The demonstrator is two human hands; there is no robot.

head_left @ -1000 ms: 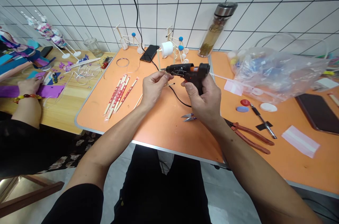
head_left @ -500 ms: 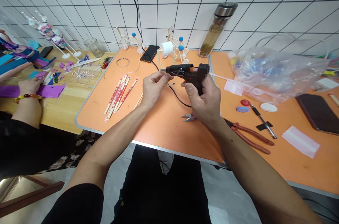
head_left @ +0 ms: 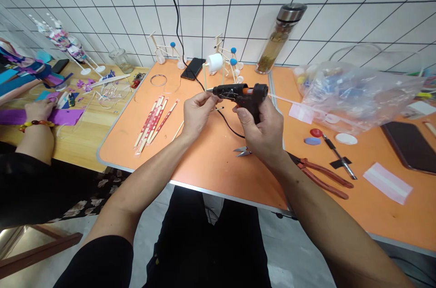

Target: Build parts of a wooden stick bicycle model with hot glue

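My right hand is wrapped around the handle of a black glue gun, whose nozzle points left. A clear glue stick runs out of its back end. At the nozzle, my left hand is closed in a pinch; what it holds is small and mostly hidden by the fingers. A short pale stick with a dark tip shows just right of those fingers, and I cannot tell whether it is held. Below the gun, small scissors lie near my right wrist, beside red-handled pliers.
Wrapped chopsticks lie at left on the orange table. Stick models with blue balls, a phone and a glass bottle stand or lie behind. A plastic bag is at right. Another person's hand rests at far left.
Almost nothing differs. Both hands and the glue gun keep their places, with the gun's back end very slightly lower; the whole view has shifted a little.
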